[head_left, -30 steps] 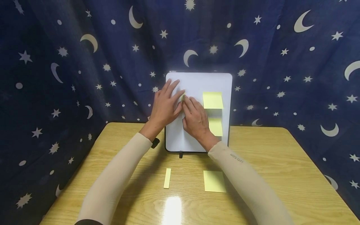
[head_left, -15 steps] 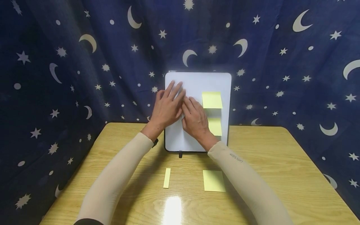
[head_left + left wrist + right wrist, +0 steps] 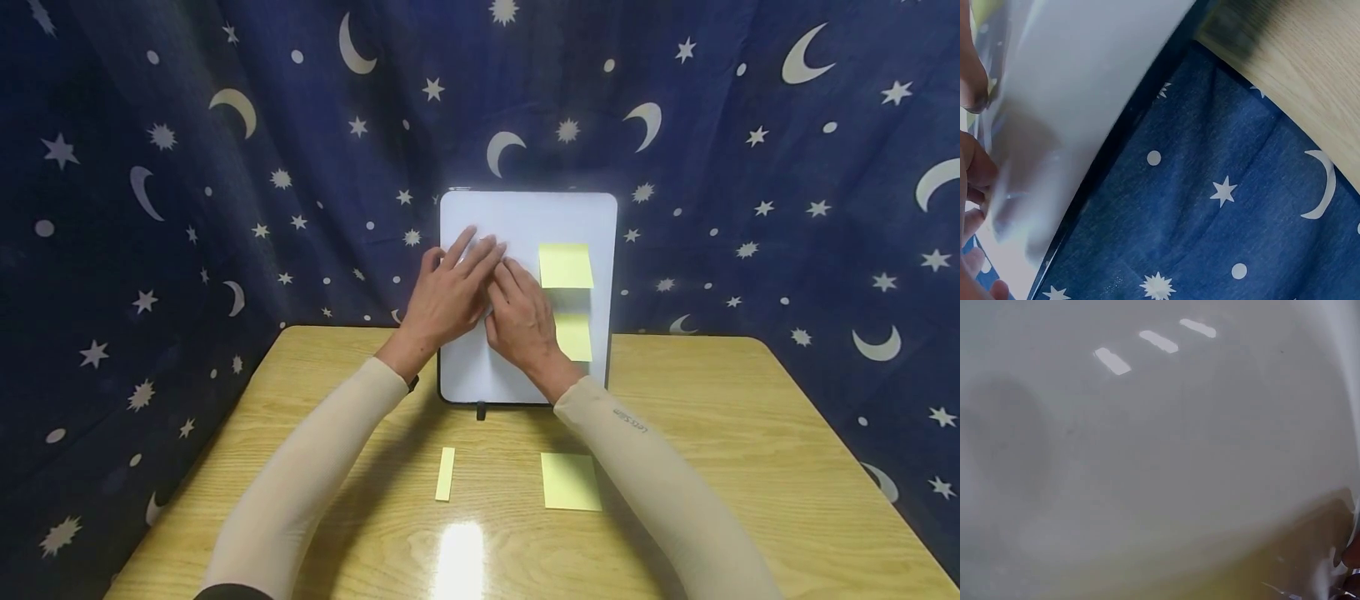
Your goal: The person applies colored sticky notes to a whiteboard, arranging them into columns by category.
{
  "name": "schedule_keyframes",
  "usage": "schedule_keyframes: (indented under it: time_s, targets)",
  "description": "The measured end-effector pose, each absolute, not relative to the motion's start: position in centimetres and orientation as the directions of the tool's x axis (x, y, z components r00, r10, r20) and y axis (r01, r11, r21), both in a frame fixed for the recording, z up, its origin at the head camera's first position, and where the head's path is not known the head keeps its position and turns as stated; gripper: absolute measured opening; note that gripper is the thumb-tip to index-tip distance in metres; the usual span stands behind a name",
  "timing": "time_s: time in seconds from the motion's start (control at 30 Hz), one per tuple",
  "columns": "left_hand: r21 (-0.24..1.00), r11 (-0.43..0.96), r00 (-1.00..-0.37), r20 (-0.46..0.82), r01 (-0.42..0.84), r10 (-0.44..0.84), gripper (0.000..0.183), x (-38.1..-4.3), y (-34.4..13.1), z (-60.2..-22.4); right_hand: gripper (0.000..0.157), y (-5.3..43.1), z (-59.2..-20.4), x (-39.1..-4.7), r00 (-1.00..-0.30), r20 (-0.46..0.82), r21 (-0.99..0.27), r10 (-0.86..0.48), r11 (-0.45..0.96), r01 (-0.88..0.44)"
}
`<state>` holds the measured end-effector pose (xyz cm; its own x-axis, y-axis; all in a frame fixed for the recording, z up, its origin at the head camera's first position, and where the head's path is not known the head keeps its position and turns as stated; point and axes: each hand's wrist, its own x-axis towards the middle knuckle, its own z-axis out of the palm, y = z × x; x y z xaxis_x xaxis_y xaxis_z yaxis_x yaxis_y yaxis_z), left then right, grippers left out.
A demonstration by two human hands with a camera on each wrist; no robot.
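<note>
A white board stands upright on the table in the head view. My left hand rests on its left half, fingers stretched up and to the right. Right beside it, my right hand presses its fingertips on the board, fingers slightly bent. The two hands touch or nearly touch, and they hide whatever lies under their fingertips. Right of the hands, an upper yellow sticky note is stuck on the board. A lower sticky note is partly covered by my right hand. In the left wrist view, fingertips show against the board.
On the wooden table lie a narrow yellow strip and a square yellow sticky note, in front of the board. A small black foot juts from the board's base. A blue star-patterned curtain hangs behind.
My left hand has slid slightly right and its fingers have drawn closer to my right hand. The bit of yellow paper between the hands is now covered. My right hand has stayed in place.
</note>
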<state>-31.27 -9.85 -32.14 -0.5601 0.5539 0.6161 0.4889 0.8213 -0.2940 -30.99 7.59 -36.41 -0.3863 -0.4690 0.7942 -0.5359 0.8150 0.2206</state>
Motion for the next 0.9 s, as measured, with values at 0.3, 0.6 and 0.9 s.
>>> schedule_keyframes:
  time_s: [0.3,0.6,0.9]
  targets:
    - [-0.304,0.819,-0.552,0.619,0.488,0.559,0.079,-31.09,-9.85,-32.2,0.037,7.6,-36.48,-30.89,-0.408,0.782,0.218,-0.472,0.82,-0.529]
    - [-0.284,0.829,-0.559,0.628,0.482,0.541,0.078,-30.85,-9.91,-32.53,0.039,7.66,-36.55,-30.92,-0.403,0.779,0.222,-0.48,0.812,-0.54]
    - [-0.266,0.843,-0.596,0.609,0.468,0.524,0.077,-30.82,-10.18,-32.66,0.044,7.66,-36.76,-30.88,-0.418,0.771,0.221,-0.481,0.817,-0.532]
